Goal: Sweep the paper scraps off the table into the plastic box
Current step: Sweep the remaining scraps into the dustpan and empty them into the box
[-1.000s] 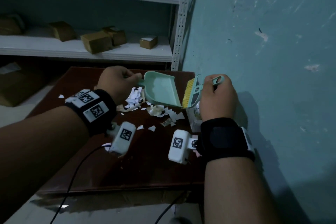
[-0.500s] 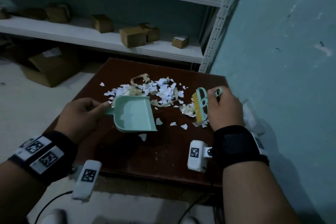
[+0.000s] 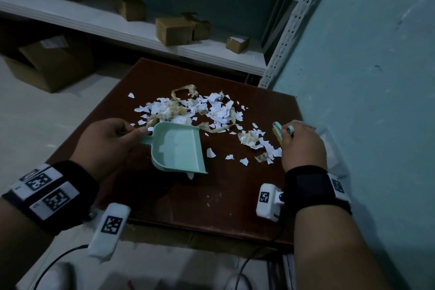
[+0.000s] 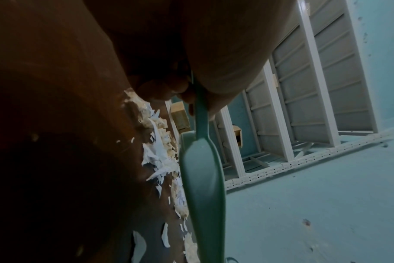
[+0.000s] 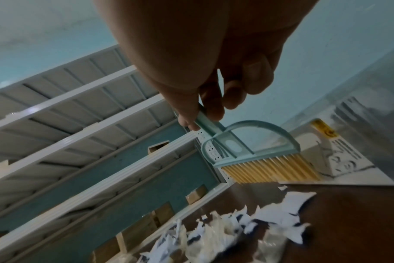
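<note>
White and tan paper scraps (image 3: 200, 110) lie heaped on the far half of the dark brown table (image 3: 211, 200). My left hand (image 3: 110, 141) grips the handle of a mint green dustpan (image 3: 179, 148), (image 4: 200, 178) at the table's middle, its mouth facing the near edge. My right hand (image 3: 301, 146) grips the handle of a small mint brush (image 3: 277, 133) with yellow bristles (image 5: 268, 170), held at the table's right side over a smaller clump of scraps (image 3: 256, 143). A clear plastic box (image 3: 332, 146), (image 5: 360, 142) stands past the table's right edge against the wall, mostly hidden by my right hand.
A white metal shelf unit (image 3: 146, 30) with several small cardboard boxes (image 3: 174, 30) stands behind the table. A larger carton (image 3: 51, 61) sits on the floor at left. A teal wall (image 3: 376, 77) runs close along the right side. Cables (image 3: 54, 261) hang below the near edge.
The view has pulled back and left. My left hand has drawn the dustpan from the scraps toward the near middle of the table. The brush has dropped lower at the right side.
</note>
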The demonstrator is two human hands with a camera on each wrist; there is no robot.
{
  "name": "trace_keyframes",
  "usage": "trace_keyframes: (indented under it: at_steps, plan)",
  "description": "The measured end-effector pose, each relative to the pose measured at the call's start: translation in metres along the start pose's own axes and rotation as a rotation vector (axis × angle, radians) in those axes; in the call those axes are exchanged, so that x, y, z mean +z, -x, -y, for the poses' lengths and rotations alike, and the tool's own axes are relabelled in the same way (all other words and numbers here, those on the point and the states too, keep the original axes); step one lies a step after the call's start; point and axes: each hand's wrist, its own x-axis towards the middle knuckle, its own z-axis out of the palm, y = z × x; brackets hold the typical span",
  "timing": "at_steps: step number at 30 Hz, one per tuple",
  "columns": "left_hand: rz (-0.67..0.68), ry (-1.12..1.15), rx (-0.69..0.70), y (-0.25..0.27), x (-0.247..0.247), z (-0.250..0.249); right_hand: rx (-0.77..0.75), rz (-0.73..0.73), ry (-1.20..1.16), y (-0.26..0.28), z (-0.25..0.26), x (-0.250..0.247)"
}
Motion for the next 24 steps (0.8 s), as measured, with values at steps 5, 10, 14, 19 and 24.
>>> trace_keyframes:
  at_steps: [5, 10, 14, 19, 24]
  plan:
    - [0.013, -0.011, -0.017, -0.004, -0.004, -0.003, 0.01, 0.101, 0.124, -0.001, 0.006, 0.017]
    - [-0.001, -0.014, -0.027, -0.008, -0.008, 0.005, -0.052, 0.191, 0.046, 0.002, 0.032, 0.023]
    - [0.004, -0.039, -0.018, -0.01, -0.009, 0.002, -0.21, 0.253, 0.0, 0.015, 0.065, 0.015]
    - [0.016, -0.003, -0.02, -0.012, -0.006, 0.003, -0.185, 0.121, -0.055, 0.008, 0.068, 0.002]
    - [0.021, -0.017, -0.027, -0.014, -0.004, 0.004, -0.013, 0.05, 0.062, -0.012, 0.038, 0.017]
